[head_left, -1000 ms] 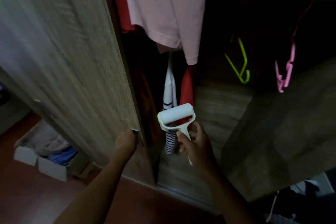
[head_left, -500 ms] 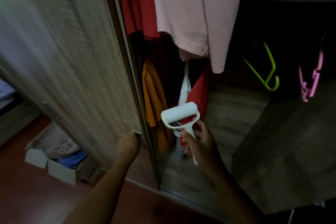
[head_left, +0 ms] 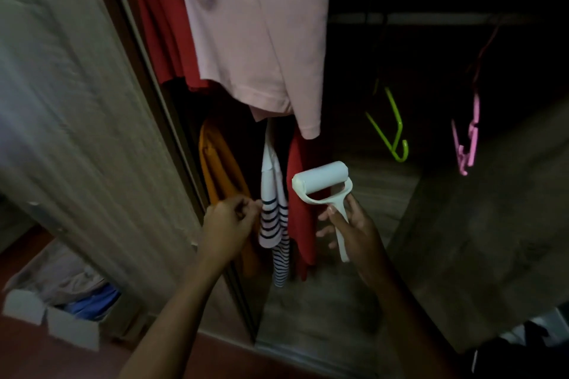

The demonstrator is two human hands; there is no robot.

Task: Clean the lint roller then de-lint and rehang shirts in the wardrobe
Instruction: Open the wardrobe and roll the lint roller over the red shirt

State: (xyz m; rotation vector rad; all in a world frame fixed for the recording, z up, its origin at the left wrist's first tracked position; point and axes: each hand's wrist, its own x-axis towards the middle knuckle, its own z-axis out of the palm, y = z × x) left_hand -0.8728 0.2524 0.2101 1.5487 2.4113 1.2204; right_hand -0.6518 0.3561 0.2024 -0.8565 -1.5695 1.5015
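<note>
My right hand (head_left: 354, 231) grips the handle of a white lint roller (head_left: 321, 180), its roll pointing up in front of the open wardrobe. My left hand (head_left: 229, 221) is inside the wardrobe with its fingers curled at the edge of a white shirt with dark stripes (head_left: 274, 224); whether it pinches the cloth is unclear. An orange shirt (head_left: 221, 169) hangs to its left and a red one (head_left: 300, 218) to its right. Above hang a pink shirt (head_left: 258, 34) and another red garment (head_left: 163, 18).
The wooden sliding door (head_left: 77, 108) stands at the left. A green hanger (head_left: 395, 132) and a pink hanger (head_left: 468, 138) hang bare in the dark right half. A white box of clothes (head_left: 55, 308) sits on the red floor. Dark items lie at the bottom right.
My left hand has let go of the door edge and reached right, in to the striped shirt. The door is further open, showing the orange shirt. The lint roller has shifted right.
</note>
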